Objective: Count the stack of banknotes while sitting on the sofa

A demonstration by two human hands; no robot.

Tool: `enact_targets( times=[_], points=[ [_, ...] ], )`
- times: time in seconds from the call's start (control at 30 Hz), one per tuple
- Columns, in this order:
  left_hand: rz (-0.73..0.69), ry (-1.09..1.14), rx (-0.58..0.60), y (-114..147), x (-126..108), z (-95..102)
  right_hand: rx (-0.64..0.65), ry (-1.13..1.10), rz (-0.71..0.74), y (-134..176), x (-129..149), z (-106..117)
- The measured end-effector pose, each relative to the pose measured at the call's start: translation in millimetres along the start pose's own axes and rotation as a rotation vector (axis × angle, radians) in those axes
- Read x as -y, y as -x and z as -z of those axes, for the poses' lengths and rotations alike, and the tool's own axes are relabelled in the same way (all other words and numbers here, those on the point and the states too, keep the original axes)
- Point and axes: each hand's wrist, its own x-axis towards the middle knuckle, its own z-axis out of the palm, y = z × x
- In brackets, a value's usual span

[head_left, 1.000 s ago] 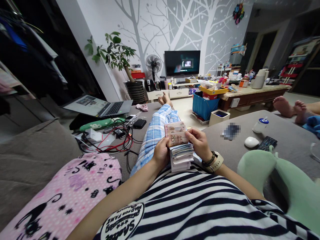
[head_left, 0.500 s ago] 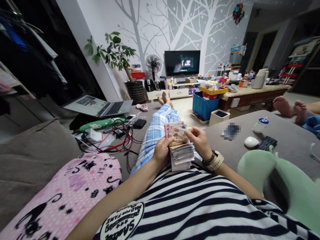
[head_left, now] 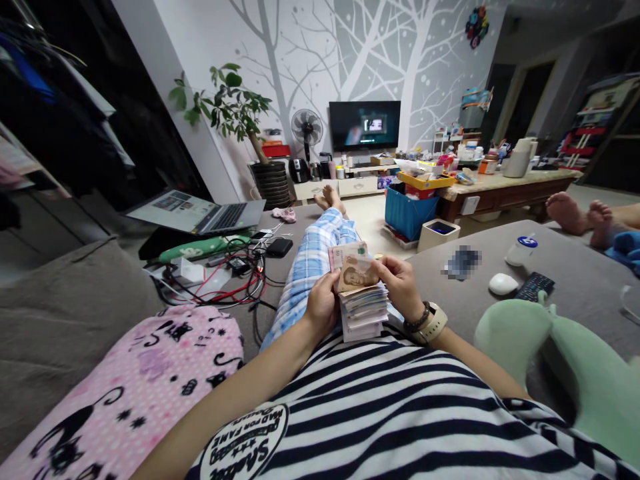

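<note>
My left hand [head_left: 323, 301] is closed on the left edge of several banknotes, its thumb over their front. A brownish banknote [head_left: 358, 275] with a portrait lies at the front of them. Behind it, paler and pinkish banknotes [head_left: 345, 252] stick up. My right hand [head_left: 400, 283] pinches the upper right corner of the brownish note between thumb and fingers. Just below the notes, a thick stack of papers [head_left: 364, 313] with uneven edges rests against my striped shirt [head_left: 380, 393]. The lower fingers of my left hand are hidden behind the notes.
To the left lie a laptop [head_left: 200, 213], tangled cables [head_left: 250, 267] and a pink cushion [head_left: 150, 387]. A green neck pillow [head_left: 565, 367], a white mouse [head_left: 503, 285], a small keyboard [head_left: 535, 287] and a lidded jar [head_left: 521, 251] are on the right. Another person's feet [head_left: 575, 212] rest at far right.
My left thumb has slid back toward the left edge of the notes. The brownish note now shows more of its portrait, and my right hand has shifted slightly right.
</note>
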Motion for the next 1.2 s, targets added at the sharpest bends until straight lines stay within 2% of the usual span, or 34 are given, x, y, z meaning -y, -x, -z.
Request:
enact_targets(
  times=[0.37, 1.2],
  points=[
    [0.004, 0.007, 0.039, 0.8, 0.8, 1.6, 0.014, -0.047, -0.012, 0.2, 5.8, -1.3],
    [0.012, -0.049, -0.04, 3.3, -1.7, -0.7, -0.001, -0.054, 0.017, 1.1, 1.4, -0.5]
  ],
)
